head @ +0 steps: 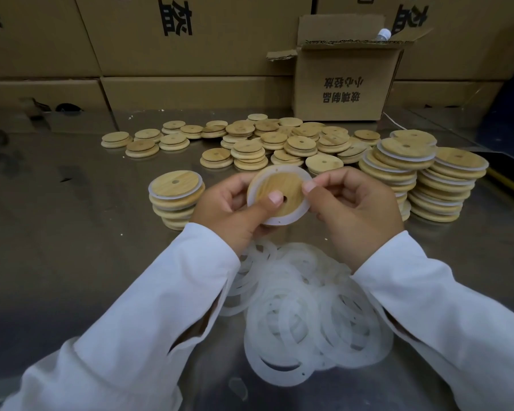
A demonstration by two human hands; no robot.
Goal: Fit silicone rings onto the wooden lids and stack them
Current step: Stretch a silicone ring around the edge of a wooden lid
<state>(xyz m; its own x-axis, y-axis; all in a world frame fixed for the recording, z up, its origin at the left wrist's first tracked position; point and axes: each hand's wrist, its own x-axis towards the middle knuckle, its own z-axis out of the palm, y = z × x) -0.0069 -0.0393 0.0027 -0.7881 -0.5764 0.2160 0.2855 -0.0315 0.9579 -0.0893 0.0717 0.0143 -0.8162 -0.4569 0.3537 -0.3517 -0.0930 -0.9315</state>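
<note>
Together, both hands [232,209] [350,203] grip one wooden lid [279,188] between them, pinching its silicone ring [304,176], above the surface [72,232].

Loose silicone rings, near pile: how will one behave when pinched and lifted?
Probably floppy: the silicone rings are thin translucent bands draped over each other. Likely very light, being so thin. Neighbours may lift along, since the loops overlap.

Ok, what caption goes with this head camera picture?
The left hand holds a wooden lid while the right hand pinches a silicone ring onto it, near a pile of rings.
</note>
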